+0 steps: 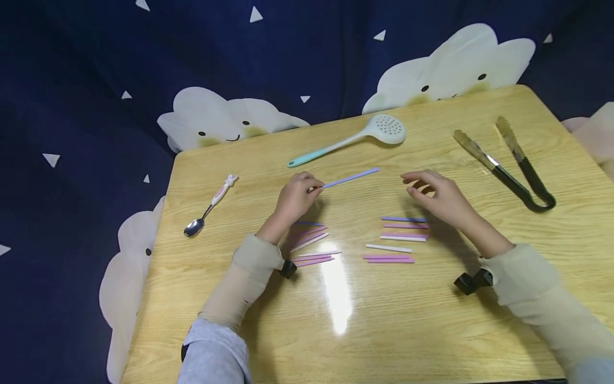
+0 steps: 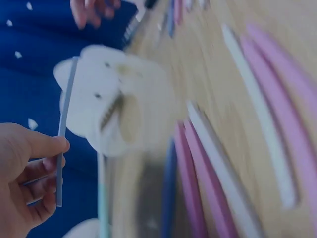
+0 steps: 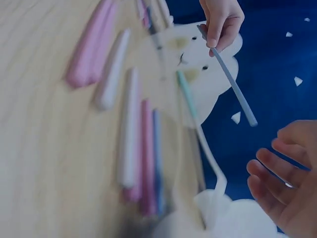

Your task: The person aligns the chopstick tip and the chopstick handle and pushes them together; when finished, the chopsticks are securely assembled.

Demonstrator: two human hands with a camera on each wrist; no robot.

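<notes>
My left hand (image 1: 296,198) pinches one end of a thin blue stick (image 1: 352,177) between thumb and fingers, above the table. The stick's free end points right, toward my right hand (image 1: 441,198). That hand hovers with loosely bent fingers, apart from the stick and holding nothing. In the right wrist view the same blue stick (image 3: 235,89) slants down from the other hand. Below my left hand lie several pink, white and blue sticks, such as a white stick (image 1: 309,242). Between the hands, lower down, is a second group with a blue stick (image 1: 404,219) and a white stick (image 1: 388,248).
On the wooden table (image 1: 384,330) a spoon (image 1: 211,205) lies at the left. A slotted skimmer (image 1: 336,144) with a mint handle lies at the back. Spread tongs (image 1: 515,178) with black handles lie at the right. A dark blue cloud-patterned curtain (image 1: 312,53) hangs behind.
</notes>
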